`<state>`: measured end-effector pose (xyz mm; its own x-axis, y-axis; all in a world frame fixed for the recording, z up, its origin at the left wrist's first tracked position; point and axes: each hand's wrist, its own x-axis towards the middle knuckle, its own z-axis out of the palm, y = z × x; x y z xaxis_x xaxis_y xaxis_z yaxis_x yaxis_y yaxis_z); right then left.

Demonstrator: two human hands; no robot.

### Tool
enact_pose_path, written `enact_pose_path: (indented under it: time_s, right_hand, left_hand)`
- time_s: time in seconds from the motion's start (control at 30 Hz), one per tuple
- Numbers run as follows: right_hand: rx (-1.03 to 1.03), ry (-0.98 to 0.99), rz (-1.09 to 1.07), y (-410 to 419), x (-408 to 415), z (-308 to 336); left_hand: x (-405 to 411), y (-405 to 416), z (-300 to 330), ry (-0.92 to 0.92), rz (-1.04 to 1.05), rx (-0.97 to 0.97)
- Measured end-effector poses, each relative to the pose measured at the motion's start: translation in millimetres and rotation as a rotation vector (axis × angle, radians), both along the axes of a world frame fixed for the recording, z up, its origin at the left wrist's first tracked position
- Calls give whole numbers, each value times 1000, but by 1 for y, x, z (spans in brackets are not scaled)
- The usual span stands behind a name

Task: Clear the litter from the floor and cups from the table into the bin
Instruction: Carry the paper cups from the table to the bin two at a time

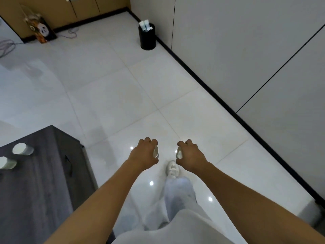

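While both hands [162, 152] each grip a cup [156, 151] over white tiles [105, 88], two remain on the table [40, 173].

- Small white paper cup [155, 151] and a second white paper cup [179, 153]
- Two white paper cups on the table [22, 148]
- Dark grey wood-grain table [40, 182]
- Black round bin [147, 37]
- Glossy white floor tiles [109, 88]
- Black skirting strip [219, 99]
- Pale grey wall panels [237, 41]
- Black and orange bag with a white panda face [43, 31]
- White shoe [173, 169]

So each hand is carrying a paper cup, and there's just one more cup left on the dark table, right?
Not quite: the head view shows two cups left on the dark table, one and another. Left hand and right hand do each hold a cup.
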<state>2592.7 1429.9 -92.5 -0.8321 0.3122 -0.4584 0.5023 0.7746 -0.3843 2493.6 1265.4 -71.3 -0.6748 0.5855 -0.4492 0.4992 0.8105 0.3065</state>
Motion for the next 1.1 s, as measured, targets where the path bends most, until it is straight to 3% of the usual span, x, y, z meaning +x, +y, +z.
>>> enact_pose_path:
  time_s: [0.33, 0.83, 1.1]
  right_hand:
    - [-34, 17, 28, 134, -225, 7]
    - [-22, 9, 20, 267, -582, 12]
    - [-39, -34, 28, 345, -732, 17]
  left_hand:
    - [-205, 127, 12, -16, 71, -6]
    - [-555, 254, -1, 5, 57, -6]
    - [-713, 335, -1, -7, 82, 26]
